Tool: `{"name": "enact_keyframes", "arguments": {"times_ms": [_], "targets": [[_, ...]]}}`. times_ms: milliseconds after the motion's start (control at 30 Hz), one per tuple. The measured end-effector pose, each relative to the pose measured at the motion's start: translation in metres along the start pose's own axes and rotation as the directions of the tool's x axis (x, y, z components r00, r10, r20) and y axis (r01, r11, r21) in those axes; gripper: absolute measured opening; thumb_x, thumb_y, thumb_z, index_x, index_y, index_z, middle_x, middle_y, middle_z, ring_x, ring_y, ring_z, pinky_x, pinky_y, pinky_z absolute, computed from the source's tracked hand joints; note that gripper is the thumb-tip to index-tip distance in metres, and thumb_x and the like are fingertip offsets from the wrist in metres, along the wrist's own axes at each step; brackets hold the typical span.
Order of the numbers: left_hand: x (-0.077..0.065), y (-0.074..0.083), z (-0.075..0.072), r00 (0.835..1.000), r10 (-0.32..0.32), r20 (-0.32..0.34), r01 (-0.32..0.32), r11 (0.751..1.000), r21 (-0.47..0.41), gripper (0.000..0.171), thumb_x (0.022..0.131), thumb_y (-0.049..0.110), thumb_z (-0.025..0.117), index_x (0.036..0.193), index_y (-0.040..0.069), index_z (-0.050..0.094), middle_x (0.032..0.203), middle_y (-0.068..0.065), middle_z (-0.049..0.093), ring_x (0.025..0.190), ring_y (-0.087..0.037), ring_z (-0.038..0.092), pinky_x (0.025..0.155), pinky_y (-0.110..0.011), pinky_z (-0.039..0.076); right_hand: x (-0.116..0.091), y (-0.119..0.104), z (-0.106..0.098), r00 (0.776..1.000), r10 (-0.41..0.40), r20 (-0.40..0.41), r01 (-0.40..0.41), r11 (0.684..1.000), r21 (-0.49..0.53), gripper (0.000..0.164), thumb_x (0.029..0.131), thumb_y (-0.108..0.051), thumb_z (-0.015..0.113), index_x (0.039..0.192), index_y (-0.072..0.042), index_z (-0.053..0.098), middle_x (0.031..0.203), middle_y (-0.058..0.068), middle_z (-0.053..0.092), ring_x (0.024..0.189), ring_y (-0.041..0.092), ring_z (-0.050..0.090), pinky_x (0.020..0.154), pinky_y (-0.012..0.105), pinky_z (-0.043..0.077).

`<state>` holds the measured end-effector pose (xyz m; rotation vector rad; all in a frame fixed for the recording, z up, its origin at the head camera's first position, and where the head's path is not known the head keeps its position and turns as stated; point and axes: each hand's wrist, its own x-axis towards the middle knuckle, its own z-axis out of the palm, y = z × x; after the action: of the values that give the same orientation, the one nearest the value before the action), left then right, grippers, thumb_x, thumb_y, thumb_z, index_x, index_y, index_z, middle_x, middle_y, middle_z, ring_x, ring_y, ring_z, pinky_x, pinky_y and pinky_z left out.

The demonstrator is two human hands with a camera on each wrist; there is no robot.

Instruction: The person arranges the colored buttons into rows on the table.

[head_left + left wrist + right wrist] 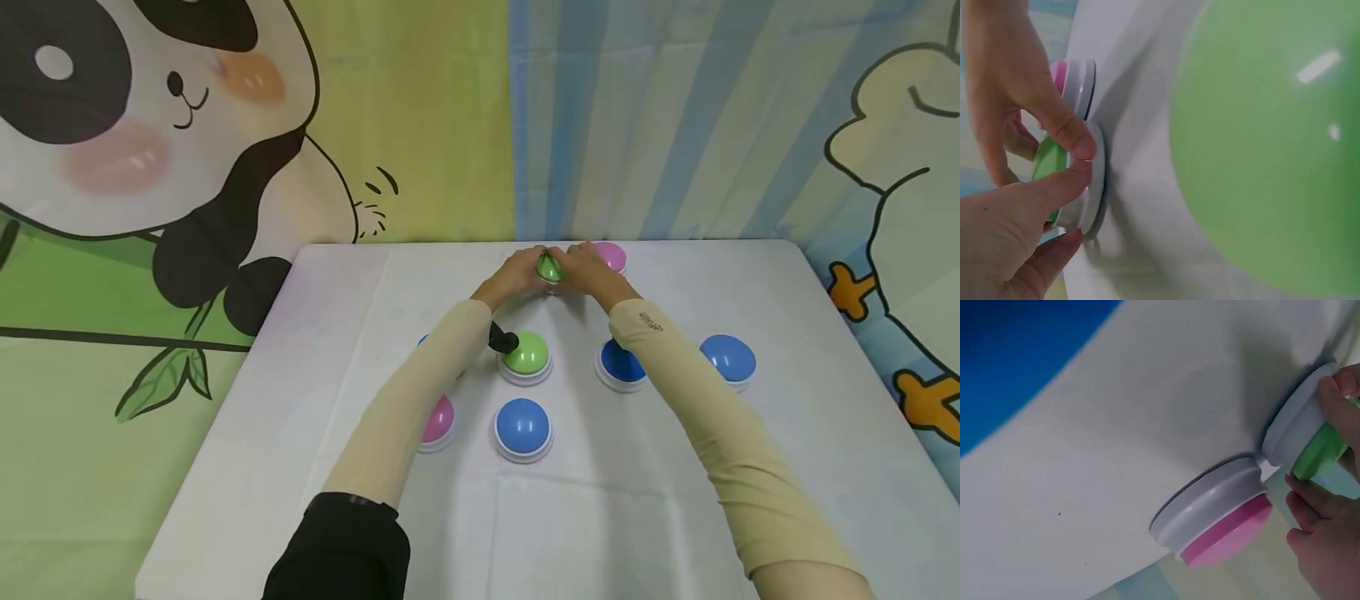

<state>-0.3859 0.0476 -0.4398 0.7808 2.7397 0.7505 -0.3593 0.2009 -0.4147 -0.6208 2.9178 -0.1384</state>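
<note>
At the far side of the white table, my left hand (pixel 521 272) and right hand (pixel 590 271) hold a green dome-topped push button (pixel 551 267) from its two sides. In the left wrist view, both thumbs press along its white base (pixel 1095 169), which stands tilted on the tabletop in that view. The left fingers reach round the base's lower side, and the right fingers curl behind the green dome. Just right of it stands a pink button (pixel 611 256), its white base close beside the green one in the right wrist view.
Nearer on the table (pixel 712 517) stand another green button (pixel 527 353), a light blue one (pixel 523 426), a dark blue one (pixel 622 362) and a blue one (pixel 728 357) at right. My left sleeve partly covers a pink button (pixel 438 419). A printed cloth (pixel 420 125) hangs behind.
</note>
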Motion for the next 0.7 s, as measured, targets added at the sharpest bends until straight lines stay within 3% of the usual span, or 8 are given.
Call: {"name": "enact_keyframes", "arguments": {"times_ms": [167,300,533,600,700], "targets": [[-0.013,-0.001,-0.015,0.995,0.091,-0.038,-0.091,0.996,0.001,0.067,0.076,0.031,0.074,0.132,0.011,0.043,0.129,-0.005,0.054,0.12,-0.019,0.05,0.103,-0.031,0.039,-0.008,-0.005,-0.006,0.996,-0.052,-0.069,0.056,0.997,0.056,0.065,0.082,-0.03,0.067,0.135,-0.012,0.035,0.114,0.027,0.049,0.103,0.038,0.05,0.09,0.047,0.045],[-0.036,-0.001,-0.033,0.984,0.172,-0.051,-0.17,0.985,0.041,0.065,0.073,0.032,0.076,0.128,0.01,0.049,0.122,-0.004,0.059,0.112,-0.017,0.054,0.097,-0.03,0.043,-0.021,-0.018,-0.01,0.991,-0.07,-0.113,0.084,0.989,0.123,0.066,0.082,-0.034,0.067,0.137,-0.018,0.035,0.115,0.023,0.045,0.094,0.035,0.055,0.081,0.046,0.052],[-0.094,0.004,-0.047,0.975,0.213,0.055,-0.218,0.971,0.1,0.068,0.071,0.04,0.076,0.126,0.008,0.051,0.117,-0.004,0.059,0.101,-0.012,0.056,0.085,-0.025,0.049,-0.065,-0.059,-0.006,0.984,-0.11,-0.138,0.136,0.972,0.194,0.072,0.077,-0.041,0.071,0.138,-0.02,0.038,0.108,0.016,0.048,0.087,0.026,0.057,0.08,0.038,0.054],[-0.105,0.006,-0.047,0.972,0.223,0.072,-0.229,0.969,0.092,0.069,0.072,0.038,0.076,0.127,0.007,0.05,0.117,-0.005,0.059,0.1,-0.013,0.056,0.084,-0.024,0.05,-0.075,-0.067,-0.005,0.982,-0.117,-0.147,0.145,0.97,0.197,0.073,0.077,-0.04,0.071,0.138,-0.019,0.039,0.105,0.016,0.048,0.084,0.026,0.057,0.078,0.038,0.054],[-0.111,0.01,-0.042,0.966,0.246,0.079,-0.253,0.964,0.081,0.067,0.072,0.038,0.076,0.126,0.008,0.05,0.116,-0.005,0.059,0.1,-0.012,0.056,0.083,-0.022,0.051,-0.085,-0.072,-0.003,0.984,-0.103,-0.147,0.13,0.975,0.182,0.072,0.077,-0.039,0.071,0.138,-0.017,0.038,0.104,0.015,0.047,0.083,0.025,0.057,0.078,0.038,0.054]]}}
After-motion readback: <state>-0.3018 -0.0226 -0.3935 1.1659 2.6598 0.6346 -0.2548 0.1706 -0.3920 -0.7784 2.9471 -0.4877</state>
